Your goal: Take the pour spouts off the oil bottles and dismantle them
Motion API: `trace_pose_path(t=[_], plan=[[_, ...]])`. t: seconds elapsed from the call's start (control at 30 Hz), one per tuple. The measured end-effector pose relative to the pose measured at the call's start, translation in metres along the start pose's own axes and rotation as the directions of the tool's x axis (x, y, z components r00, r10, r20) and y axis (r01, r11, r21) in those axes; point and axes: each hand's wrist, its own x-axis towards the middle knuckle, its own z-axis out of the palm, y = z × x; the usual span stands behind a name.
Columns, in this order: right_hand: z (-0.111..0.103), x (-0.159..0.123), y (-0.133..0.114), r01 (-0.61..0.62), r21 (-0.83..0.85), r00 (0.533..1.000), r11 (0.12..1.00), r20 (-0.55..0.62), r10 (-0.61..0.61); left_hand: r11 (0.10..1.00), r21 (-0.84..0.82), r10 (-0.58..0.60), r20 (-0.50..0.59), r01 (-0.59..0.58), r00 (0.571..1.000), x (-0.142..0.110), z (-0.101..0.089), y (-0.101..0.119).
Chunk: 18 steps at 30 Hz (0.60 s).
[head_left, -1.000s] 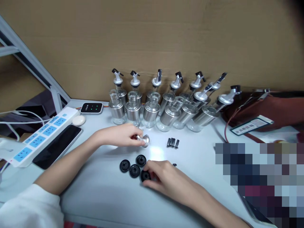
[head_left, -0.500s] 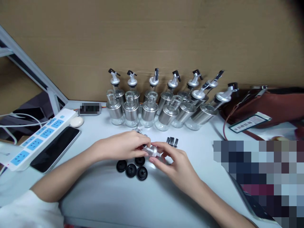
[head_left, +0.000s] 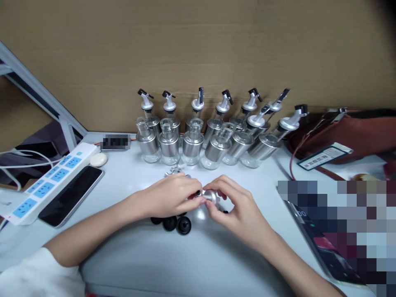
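Observation:
My left hand (head_left: pixel 173 198) and my right hand (head_left: pixel 235 204) meet over the middle of the white table (head_left: pixel 198 255), both pinching a small silver metal pourer cap (head_left: pixel 211 195). A small black piece sits at its left end, by my left fingertips. Just below my left hand lie black round rubber stoppers (head_left: pixel 182 225), partly hidden by it. Behind the hands stand several glass bottles with steel sleeves (head_left: pixel 192 144); the back row carries silver spouts with black flip lids (head_left: pixel 198 101). More silver parts (head_left: pixel 175 170) lie near the bottles.
A white and blue power strip (head_left: pixel 49 185) and a black phone (head_left: pixel 71 196) lie at the left, with a white oval object (head_left: pixel 98 159) beside them. At the right are a brown bag (head_left: pixel 355 136), a labelled card (head_left: pixel 324 156) and a dark tablet (head_left: pixel 321 247). Cardboard forms the back wall.
My right hand left the black stoppers and rose to join my left hand on the silver cap. Both hands now hold it together, slightly nearer to me.

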Motion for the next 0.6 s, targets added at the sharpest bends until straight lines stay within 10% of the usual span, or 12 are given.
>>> trace_pose_path(t=[0.23,0.4,0.6], plan=[[-0.002,-0.001,0.009,0.027,0.054,0.998,0.998,0.056,-0.030,0.999,-0.042,-0.023,-0.405,0.006,0.914,0.000,0.009,-0.004],[-0.001,-0.002,0.009,0.133,-0.057,0.991,0.989,-0.017,-0.134,0.983,0.178,0.097,-0.266,-0.050,0.959,0.000,0.005,0.002],[0.002,-0.001,0.004,0.168,-0.094,0.975,0.981,0.160,-0.152,0.936,0.336,0.141,-0.096,-0.101,0.985,0.000,0.004,0.008]])
